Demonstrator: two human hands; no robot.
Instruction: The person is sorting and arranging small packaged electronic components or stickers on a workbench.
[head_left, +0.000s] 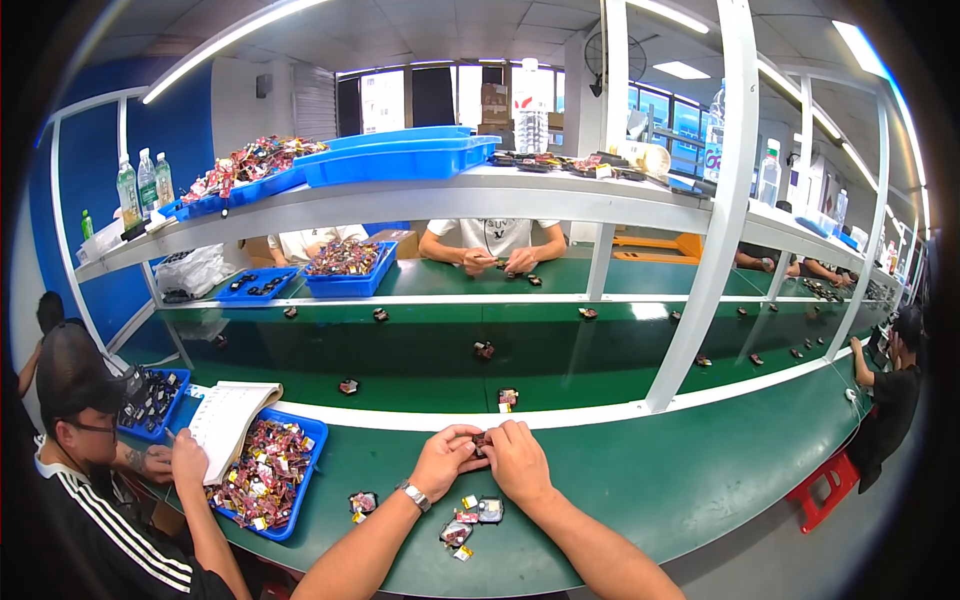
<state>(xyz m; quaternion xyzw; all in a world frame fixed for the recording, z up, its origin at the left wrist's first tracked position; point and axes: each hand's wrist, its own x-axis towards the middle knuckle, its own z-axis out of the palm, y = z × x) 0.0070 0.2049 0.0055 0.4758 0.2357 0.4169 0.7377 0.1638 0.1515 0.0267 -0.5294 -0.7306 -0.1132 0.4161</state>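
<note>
Together, the left hand [445, 468] and right hand [521, 466] are pinching a small dark part [482, 447], apparently to steady it, over the near green surface [625, 480], while loose pieces [489, 511] are lying nearer, presumably for easy reach.

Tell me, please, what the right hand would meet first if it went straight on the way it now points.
The right hand would probably meet the left hand first, just past the small part they hold; it angles forward and leftward, though depth is unclear.
</note>
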